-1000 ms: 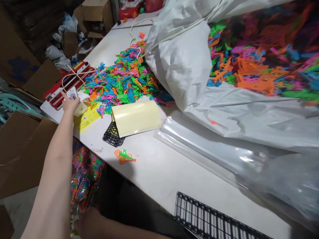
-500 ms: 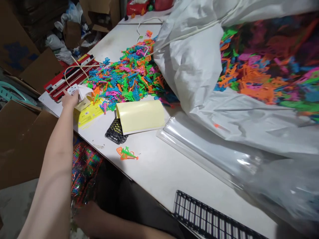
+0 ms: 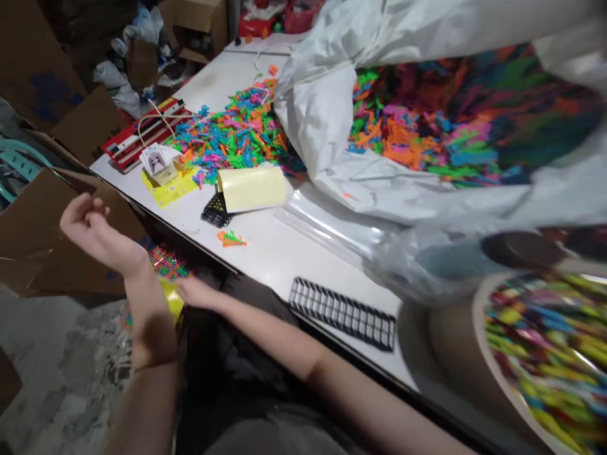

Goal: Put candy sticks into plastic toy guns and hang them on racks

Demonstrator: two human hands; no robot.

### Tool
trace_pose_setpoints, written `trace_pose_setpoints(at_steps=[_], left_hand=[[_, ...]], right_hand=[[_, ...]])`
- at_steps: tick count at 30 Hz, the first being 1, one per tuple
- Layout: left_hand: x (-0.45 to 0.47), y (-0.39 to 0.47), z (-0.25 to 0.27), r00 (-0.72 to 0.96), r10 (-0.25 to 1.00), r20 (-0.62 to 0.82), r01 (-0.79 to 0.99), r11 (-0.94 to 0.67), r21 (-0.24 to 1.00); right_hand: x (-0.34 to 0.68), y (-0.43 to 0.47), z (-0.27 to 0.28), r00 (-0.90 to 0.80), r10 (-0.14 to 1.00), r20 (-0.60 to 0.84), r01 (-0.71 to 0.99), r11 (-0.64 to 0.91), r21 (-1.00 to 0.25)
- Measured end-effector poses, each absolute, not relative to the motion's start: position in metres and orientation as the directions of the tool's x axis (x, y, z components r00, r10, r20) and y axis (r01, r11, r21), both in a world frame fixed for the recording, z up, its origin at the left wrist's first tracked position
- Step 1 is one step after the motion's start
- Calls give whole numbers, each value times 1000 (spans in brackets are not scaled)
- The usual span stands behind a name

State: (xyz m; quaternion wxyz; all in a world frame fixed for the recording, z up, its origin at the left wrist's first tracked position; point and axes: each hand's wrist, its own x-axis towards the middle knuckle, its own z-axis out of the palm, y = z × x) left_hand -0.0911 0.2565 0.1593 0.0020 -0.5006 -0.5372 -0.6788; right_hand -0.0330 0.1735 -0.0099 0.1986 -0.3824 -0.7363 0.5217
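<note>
Left fingers (image 3: 78, 206): half-curled, empty
Right fingers (image 3: 186, 290): I can't tell
Yellow pack (image 3: 172, 298), lower left: may slip if gripped loosely

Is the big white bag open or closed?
Open: the white bag gapes wide at its mouth, and you can see lots of colourful plastic pieces inside.

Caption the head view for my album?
Left hand curled, right hand at a yellow item, beside a table heaped with colourful pieces.

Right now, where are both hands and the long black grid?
Left hand (image 3: 100, 237): head view, middle of the hand.
Right hand (image 3: 197, 294): head view, middle of the hand.
Long black grid (image 3: 343, 313): head view, middle of its bars.
</note>
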Motion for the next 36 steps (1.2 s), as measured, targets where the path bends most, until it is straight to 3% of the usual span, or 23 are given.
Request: trace_pose_setpoints(at_steps=[3,5,7,8,10,11,13,15,18,24,27,31,34,36], left_hand=[[-66,171,136,-543,468,697,582,-389,714],[-55,127,103,-565,561,605,654,-144,743],[-44,92,69,-535,791,296,615,124,778],[-37,78,53,-445,890,105,541,173,823],[-22,56,32,-133,977,-170,252,199,947],[-13,47,25,26,970,-240,64,238,969],[3,33,20,224,923,-312,-243,363,900],[14,24,18,250,881,-402,-390,472,791],[15,17,10,164,825,-541,-430,553,714],[-16,3,-15,29,864,-502,-334,482,810],[-29,-5,-17,-6,872,-490,-315,463,828],[-30,-15,-15,3,884,-468,-332,442,833],[-25,-21,-8,36,870,-492,-359,471,806],[-23,-23,4,178,865,-470,-287,502,816]], right_hand=[[26,164,6,-255,956,-146,76,-130,-989],[71,145,12,-29,979,-200,-206,-202,-958],[111,116,16,164,954,-252,-393,-172,-903],[125,100,16,229,932,-281,-439,-159,-884],[142,67,14,298,895,-331,-467,-166,-869],[145,51,11,304,887,-348,-460,-183,-869],[144,24,6,281,887,-367,-438,-222,-871],[139,3,1,227,894,-386,-411,-271,-870],[138,-12,-3,192,894,-406,-325,-333,-885],[155,-5,-4,432,879,-202,46,-246,-968],[156,3,2,290,920,-265,-70,-256,-964],[148,12,15,11,903,-430,-314,-405,-859],[146,20,24,18,893,-450,-432,-399,-809],[149,24,29,58,883,-466,-452,-393,-801]])
